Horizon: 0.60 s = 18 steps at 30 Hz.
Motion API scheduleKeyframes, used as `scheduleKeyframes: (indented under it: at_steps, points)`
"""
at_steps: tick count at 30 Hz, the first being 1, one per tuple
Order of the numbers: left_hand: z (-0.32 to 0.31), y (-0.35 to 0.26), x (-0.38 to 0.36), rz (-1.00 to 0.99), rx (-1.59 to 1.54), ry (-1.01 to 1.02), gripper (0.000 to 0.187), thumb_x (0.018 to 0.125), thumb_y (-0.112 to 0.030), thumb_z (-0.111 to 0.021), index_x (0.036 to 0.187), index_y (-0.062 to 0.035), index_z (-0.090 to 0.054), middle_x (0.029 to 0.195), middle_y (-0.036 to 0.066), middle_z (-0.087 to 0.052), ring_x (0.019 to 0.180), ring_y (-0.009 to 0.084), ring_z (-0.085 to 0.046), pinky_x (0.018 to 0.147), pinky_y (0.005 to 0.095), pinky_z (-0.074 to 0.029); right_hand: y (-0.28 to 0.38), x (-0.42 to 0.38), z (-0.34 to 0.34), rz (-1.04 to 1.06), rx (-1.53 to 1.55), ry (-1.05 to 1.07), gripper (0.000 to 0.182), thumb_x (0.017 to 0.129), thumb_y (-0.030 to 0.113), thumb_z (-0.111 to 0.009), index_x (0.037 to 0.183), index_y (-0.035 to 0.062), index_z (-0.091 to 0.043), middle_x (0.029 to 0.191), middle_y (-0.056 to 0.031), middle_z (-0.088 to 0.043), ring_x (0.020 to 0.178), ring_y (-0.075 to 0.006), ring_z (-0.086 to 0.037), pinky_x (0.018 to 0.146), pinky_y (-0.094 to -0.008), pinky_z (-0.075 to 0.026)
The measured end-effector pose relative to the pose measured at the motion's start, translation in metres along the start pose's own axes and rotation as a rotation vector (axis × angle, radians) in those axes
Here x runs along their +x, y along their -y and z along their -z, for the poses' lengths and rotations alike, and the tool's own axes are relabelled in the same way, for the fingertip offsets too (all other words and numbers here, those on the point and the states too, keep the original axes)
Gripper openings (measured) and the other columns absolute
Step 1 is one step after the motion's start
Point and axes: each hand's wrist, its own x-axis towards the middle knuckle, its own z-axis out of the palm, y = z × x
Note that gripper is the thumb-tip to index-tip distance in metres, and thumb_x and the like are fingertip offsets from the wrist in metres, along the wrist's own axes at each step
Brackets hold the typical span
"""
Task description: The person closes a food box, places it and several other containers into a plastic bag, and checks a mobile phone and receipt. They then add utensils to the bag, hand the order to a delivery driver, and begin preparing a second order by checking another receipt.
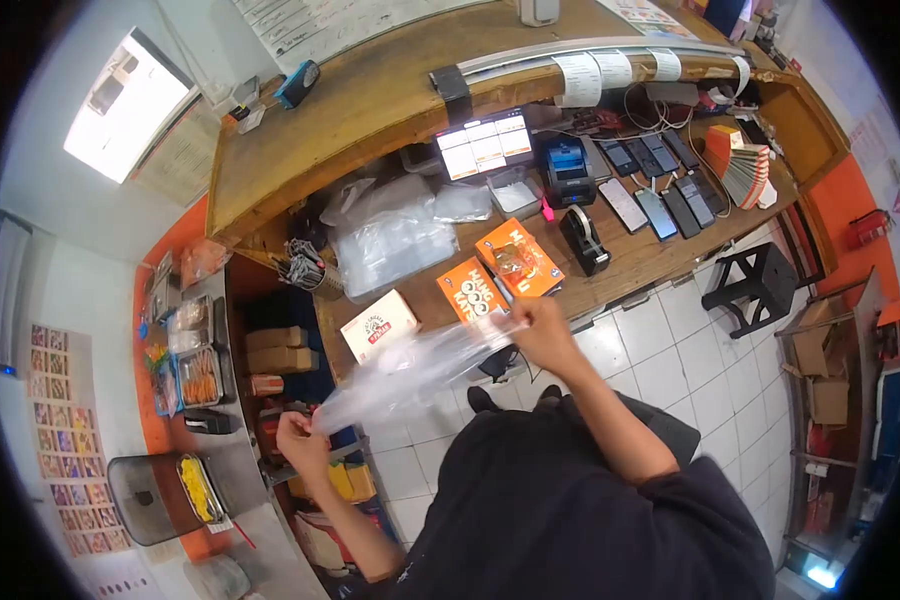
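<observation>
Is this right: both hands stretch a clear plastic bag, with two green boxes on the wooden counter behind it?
Not quite. In the head view the two flat boxes are orange, not green. The rest holds: left hand and right hand stretch the clear plastic bag in front of the wooden counter.

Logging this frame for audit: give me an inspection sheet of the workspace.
Surface: brown wooden counter, crowded.
Job's things: clear thin plastic bag stretched between both hands.
Clutter: two orange printed boxes, white box with red label, black tape dispenser, row of dark phones.
Hands: left hand and right hand each grip a bag end.
Cables: wires behind the phones.
Surroundings: white tiled floor, black stool.
</observation>
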Motion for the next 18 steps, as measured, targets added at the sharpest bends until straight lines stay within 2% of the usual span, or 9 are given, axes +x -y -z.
scheduleKeyframes:
  at_steps: [1,4,5,7,9,11,13,16,18]
  points:
    - [-0.004,0.001,0.001,-0.089,0.145,-0.034,0.029,0.073,0.004,-0.073,0.096,-0.0048,-0.057,0.088,0.006,-0.060,0.081,0.0177,-0.056,0.074,0.0339,-0.046,-0.003,0.000,-0.011,0.189,-0.028,-0.109,0.039,0.086,0.007,-0.068,0.063,0.0042,-0.037,0.060,0.0001,-0.043,0.058,-0.0081,-0.035,0.051,-0.0302,-0.034]
    - [-0.020,-0.048,-0.002,-0.435,0.482,-0.119,0.054,0.072,0.000,-0.074,0.122,-0.0052,-0.054,0.108,0.015,-0.058,0.102,0.0297,-0.056,0.087,0.0383,-0.045,0.011,0.003,-0.036,0.345,-0.159,-0.121,0.030,0.080,0.002,-0.065,0.065,0.0035,-0.039,0.060,-0.0035,-0.040,0.060,-0.0085,-0.037,0.053,-0.0312,-0.034]
    - [-0.025,-0.088,-0.008,-0.576,0.506,-0.149,0.064,0.074,-0.001,-0.073,0.134,-0.0058,-0.050,0.115,0.018,-0.055,0.111,0.0343,-0.053,0.092,0.0388,-0.043,0.032,0.006,-0.038,0.266,-0.029,0.046,0.027,0.077,0.000,-0.064,0.067,0.0025,-0.039,0.062,-0.0068,-0.038,0.062,-0.0107,-0.040,0.056,-0.0328,-0.037]
    - [-0.048,-0.090,0.003,-0.756,0.356,0.035,0.076,0.077,-0.001,-0.070,0.146,-0.0072,-0.040,0.119,0.021,-0.056,0.114,0.0368,-0.055,0.092,0.0386,-0.045,0.047,0.021,-0.052,0.314,-0.123,0.190,0.027,0.075,0.000,-0.064,0.067,0.0026,-0.039,0.061,-0.0080,-0.039,0.061,-0.0152,-0.043,0.058,-0.0344,-0.039]
    - [-0.084,-0.070,0.024,-0.593,0.091,0.236,0.065,0.082,0.001,-0.063,0.144,-0.0044,-0.042,0.122,0.024,-0.058,0.109,0.0392,-0.059,0.089,0.0409,-0.048,0.074,0.027,-0.063,0.384,-0.352,0.239,0.020,0.076,-0.002,-0.064,0.071,0.0027,-0.045,0.067,-0.0104,-0.047,0.065,-0.0264,-0.051,0.065,-0.0384,-0.044]
    - [-0.091,-0.059,0.044,-0.532,0.053,0.234,0.057,0.086,0.000,-0.058,0.141,-0.0019,-0.044,0.126,0.024,-0.057,0.107,0.0397,-0.061,0.091,0.0400,-0.049,0.113,0.016,-0.082,0.669,-0.409,-0.197,0.010,0.077,-0.002,-0.061,0.080,0.0006,-0.052,0.077,-0.0150,-0.051,0.073,-0.0341,-0.054,0.071,-0.0432,-0.045]
    - [-0.090,-0.071,0.052,-0.484,-0.110,0.202,0.054,0.088,0.005,-0.046,0.141,-0.0014,-0.042,0.120,0.021,-0.061,0.100,0.0375,-0.062,0.094,0.0387,-0.048,0.125,0.005,-0.102,0.809,-0.415,-0.398,0.023,0.077,-0.002,-0.060,0.100,-0.0019,-0.058,0.094,-0.0194,-0.054,0.089,-0.0397,-0.055,0.079,-0.0467,-0.045]
    - [-0.063,-0.085,0.043,-0.220,-0.594,0.410,0.062,0.087,0.006,-0.043,0.146,-0.0087,-0.029,0.097,0.013,-0.060,0.077,0.0219,-0.060,0.069,0.0309,-0.050,0.075,0.006,-0.151,0.592,-0.351,0.202,0.027,0.079,0.006,-0.069,0.103,-0.0031,-0.063,0.096,-0.0194,-0.062,0.094,-0.0402,-0.060,0.084,-0.0469,-0.048]
    - [-0.005,-0.107,0.011,-0.019,-1.178,0.680,0.065,0.086,0.008,-0.045,0.145,-0.0100,-0.027,0.092,0.012,-0.060,0.070,0.0153,-0.058,0.059,0.0255,-0.048,0.013,0.053,-0.180,0.137,-0.600,0.673,0.048,0.081,0.017,-0.073,0.122,-0.0034,-0.058,0.125,-0.0229,-0.058,0.118,-0.0386,-0.055,0.098,-0.0446,-0.046]
